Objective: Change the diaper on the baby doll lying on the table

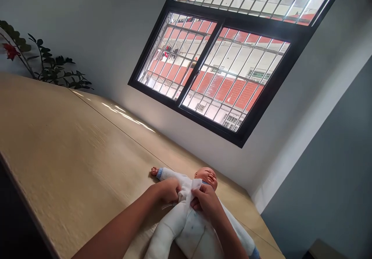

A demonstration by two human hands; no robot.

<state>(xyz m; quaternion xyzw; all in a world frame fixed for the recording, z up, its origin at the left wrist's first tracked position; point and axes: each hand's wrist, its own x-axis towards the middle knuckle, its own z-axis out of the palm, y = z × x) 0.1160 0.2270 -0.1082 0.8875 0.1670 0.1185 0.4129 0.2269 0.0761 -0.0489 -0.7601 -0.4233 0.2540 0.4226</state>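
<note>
Both hands are pinching white cloth at the chest of the baby doll [200, 212]. Left hand [170, 190] is closing its fingers on a fold of the white garment [187, 189], at roughly 9 o'clock from the doll's chest; right hand [207, 201] is gripping the same bunched fabric from about 3 o'clock, fingers curled together on it. Knuckles of the two hands are sitting just beside each other, the cloth ridge rising between them.

Doll is lying on its back on the wooden table [72, 146], near the table's far edge, head [207, 177] pointing toward 12 o'clock and tilted toward the wall. One doll arm with a blue cuff [159, 173] is stretching out toward 10 o'clock, small hand resting on the tabletop. Legs are running down toward 6 o'clock, partly out of frame.

Barred window [215, 69] is showing at 12 o'clock above the doll; a leafy plant [55, 71] with a red flower is standing at 10 o'clock, well apart from the hands
</note>
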